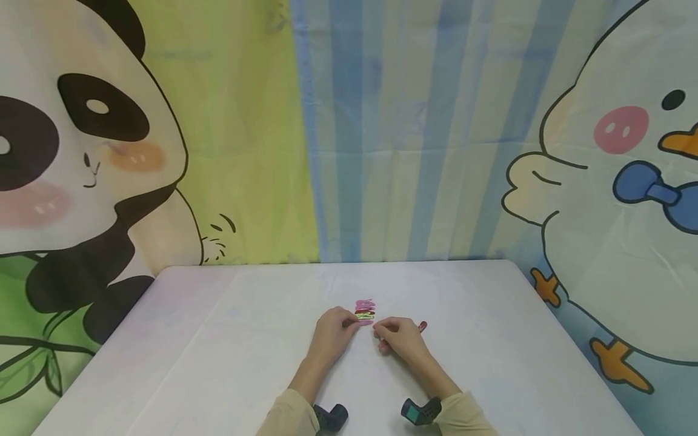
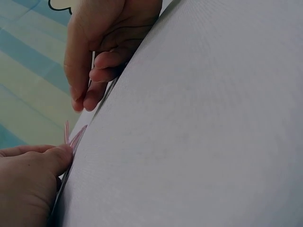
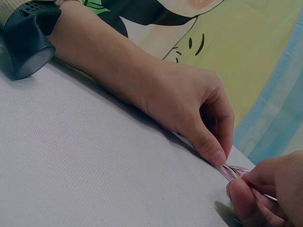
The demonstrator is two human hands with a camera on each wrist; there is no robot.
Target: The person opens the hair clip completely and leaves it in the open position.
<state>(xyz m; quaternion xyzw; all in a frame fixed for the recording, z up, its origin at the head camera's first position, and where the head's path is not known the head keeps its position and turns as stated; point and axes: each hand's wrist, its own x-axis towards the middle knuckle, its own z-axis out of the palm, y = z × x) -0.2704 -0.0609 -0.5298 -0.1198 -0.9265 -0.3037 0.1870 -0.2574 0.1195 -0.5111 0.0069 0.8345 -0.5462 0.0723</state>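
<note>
A small stack of thin pink, red and yellow-green strands (image 1: 365,307) lies side by side near the table's middle. With thumb and forefinger the left hand (image 1: 334,330) pinches the left end of the nearest pink strand, and in the left wrist view pink loops (image 2: 75,135) rise past its fingertips. The right hand (image 1: 405,339) has thumb and forefinger together right at the strands' right end, its other fingers curled under. From behind its knuckles pokes the rounded end of a red strip (image 1: 422,326); the rest is hidden by the hand. Both hands nearly meet over the strands (image 3: 232,171).
The white table (image 1: 218,339) runs back to a cloth backdrop (image 1: 382,121) with a panda, stripes and a white bird printed on it. Dark devices (image 1: 330,418) are strapped at both wrists, close over the tabletop.
</note>
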